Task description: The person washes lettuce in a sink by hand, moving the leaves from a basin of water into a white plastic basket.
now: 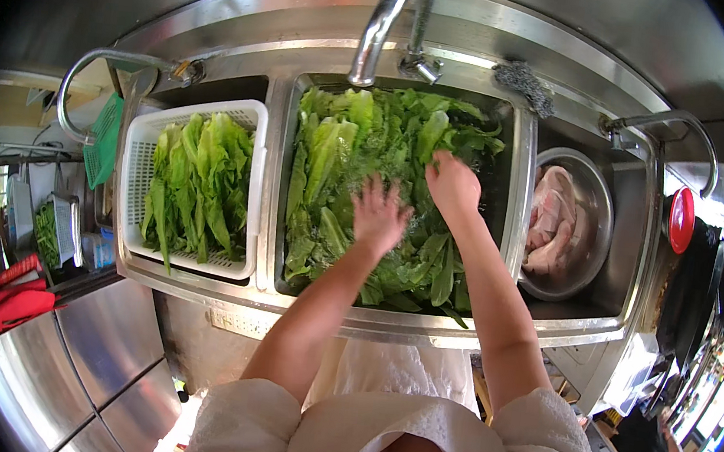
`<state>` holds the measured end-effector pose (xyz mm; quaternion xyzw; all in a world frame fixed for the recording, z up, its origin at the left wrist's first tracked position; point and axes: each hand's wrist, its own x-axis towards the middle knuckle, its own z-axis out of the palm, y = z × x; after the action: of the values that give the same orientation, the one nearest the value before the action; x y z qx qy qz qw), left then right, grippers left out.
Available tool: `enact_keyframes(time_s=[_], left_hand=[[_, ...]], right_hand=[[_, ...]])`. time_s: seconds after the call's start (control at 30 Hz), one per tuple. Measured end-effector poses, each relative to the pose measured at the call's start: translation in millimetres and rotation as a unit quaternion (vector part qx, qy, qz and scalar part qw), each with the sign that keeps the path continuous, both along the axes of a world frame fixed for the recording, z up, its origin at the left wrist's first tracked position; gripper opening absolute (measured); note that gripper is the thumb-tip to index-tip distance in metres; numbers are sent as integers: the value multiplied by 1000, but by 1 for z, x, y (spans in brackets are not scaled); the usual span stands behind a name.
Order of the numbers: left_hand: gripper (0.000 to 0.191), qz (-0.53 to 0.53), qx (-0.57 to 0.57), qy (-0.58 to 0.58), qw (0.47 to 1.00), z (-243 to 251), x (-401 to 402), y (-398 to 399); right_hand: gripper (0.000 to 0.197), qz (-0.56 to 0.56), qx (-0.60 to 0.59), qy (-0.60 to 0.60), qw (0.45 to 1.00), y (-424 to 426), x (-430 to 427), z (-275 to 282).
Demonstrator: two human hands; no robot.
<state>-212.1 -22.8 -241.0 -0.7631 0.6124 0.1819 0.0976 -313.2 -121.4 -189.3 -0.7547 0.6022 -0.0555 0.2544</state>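
Observation:
Leafy green lettuce [330, 151] lies in water in the middle basin [509, 240] of a steel sink. My left hand [381, 218] is spread over the leaves near the middle, with bubbly water around its fingers. Further right, my right hand [456, 186] has curled fingers against the base of a pale leaf [433, 128]; whether they grip it is hidden. Above the basin's far edge hangs a chrome faucet [372, 37]. In the left basin stands a white plastic basket [137, 185] with long lettuce leaves [199, 184] stacked in it.
In the right basin, a steel bowl [588, 248] holds pale raw meat [552, 218]. Steel wool [524, 85] sits on the back ledge. Side faucets [84, 55] curve over both ends. A green basket [103, 142] stands at left; a person [647, 449] is at lower right.

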Motion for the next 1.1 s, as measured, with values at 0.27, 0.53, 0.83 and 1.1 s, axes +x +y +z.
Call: enact_keyframes(time_s=[0.27, 0.53, 0.83, 1.1], left_hand=[[17, 87, -131, 231, 960, 22, 22, 5], [46, 158, -212, -28, 964, -1, 100, -51], [31, 180, -419, 145, 878, -85, 99, -47], [12, 292, -220, 280, 888, -80, 103, -53]], right_hand=[[56, 189, -99, 49, 976, 8, 29, -83], [40, 136, -22, 80, 987, 3, 23, -46], [70, -145, 142, 27, 979, -4, 79, -110], [50, -256, 229, -147, 928, -12, 60, -96]])
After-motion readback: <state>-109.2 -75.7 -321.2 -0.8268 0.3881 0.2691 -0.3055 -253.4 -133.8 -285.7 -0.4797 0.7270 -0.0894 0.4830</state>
